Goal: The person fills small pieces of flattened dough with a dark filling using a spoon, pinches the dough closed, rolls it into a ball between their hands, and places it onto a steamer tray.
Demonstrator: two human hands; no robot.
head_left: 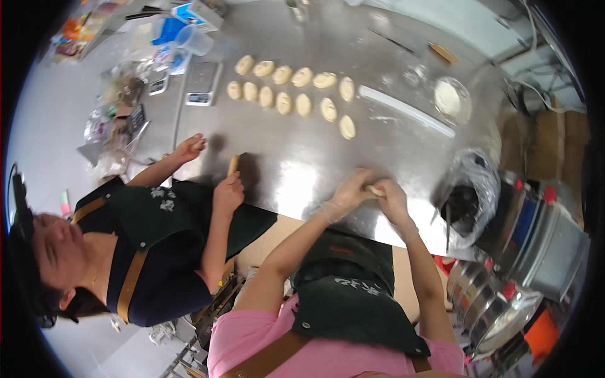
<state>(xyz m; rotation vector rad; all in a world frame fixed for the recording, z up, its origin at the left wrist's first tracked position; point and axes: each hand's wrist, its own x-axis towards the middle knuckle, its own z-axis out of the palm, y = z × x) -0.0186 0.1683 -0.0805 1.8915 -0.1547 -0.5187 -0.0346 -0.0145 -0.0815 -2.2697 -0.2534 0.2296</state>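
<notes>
A small pale piece of dough sits between the person's two hands just above the near part of the steel table. The left hand has its fingers bent and pinches one end of the dough; the right hand is curled inward, pinching the other end, its fingertips partly hidden. From the dough, two rows of oval dough pieces lie at 11 o'clock, a long white strip between 12 and 1, and a clear bowl of flour at 1. A plastic bag with dark contents stands at 3 o'clock. At 9 o'clock, a co-worker's hand grips a wooden rolling pin; a digital scale rests at 10, well apart from the person's hands.
</notes>
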